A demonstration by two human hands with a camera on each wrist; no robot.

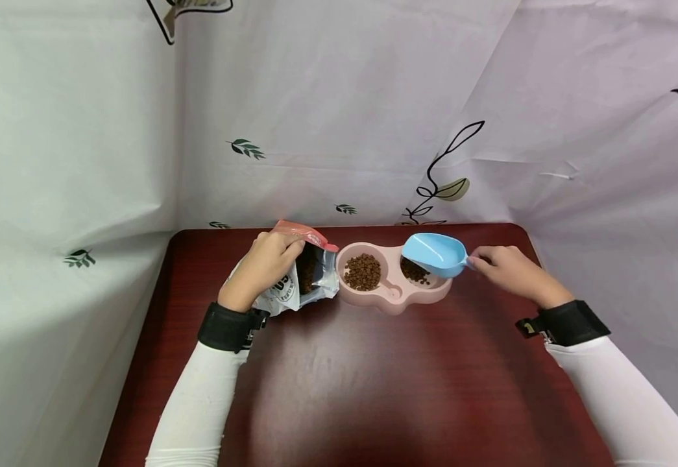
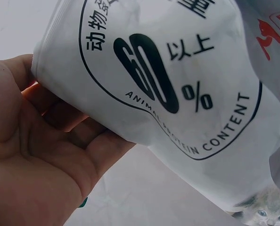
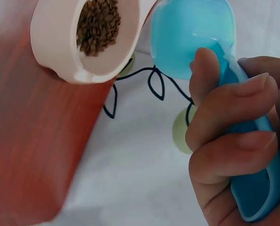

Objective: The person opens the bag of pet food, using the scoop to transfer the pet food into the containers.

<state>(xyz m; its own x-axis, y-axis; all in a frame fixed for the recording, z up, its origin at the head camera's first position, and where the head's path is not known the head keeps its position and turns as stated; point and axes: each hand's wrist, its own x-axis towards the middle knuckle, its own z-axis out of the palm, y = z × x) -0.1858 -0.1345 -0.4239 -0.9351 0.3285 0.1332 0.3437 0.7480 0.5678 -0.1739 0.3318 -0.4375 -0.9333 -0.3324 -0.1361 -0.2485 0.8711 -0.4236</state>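
From my end, I read this step as portioning dry food into the pink double bowl (image 1: 374,300), with a pour into its right-hand side at or near its finish. The right hand (image 1: 510,271) grips the blue scoop (image 1: 439,253) by its handle, fingers wrapped round it; the scoop sits tilted over the right-hand side, and I see no food in it. Both sides hold brown pellets, the left-hand heap (image 1: 363,272) looking fuller than the right-hand one (image 1: 413,270), which the scoop partly hides. My left hand (image 1: 265,261) grasps the top of the food bag (image 1: 285,293), its mouth agape and pellets showing inside, just left of the bowl on the bench (image 1: 362,389). Next, I'd judge, calls for levelling the scoop and drawing it clear, then dipping into the bag again if the right-hand side needs more, with the left hand keeping that mouth wide.
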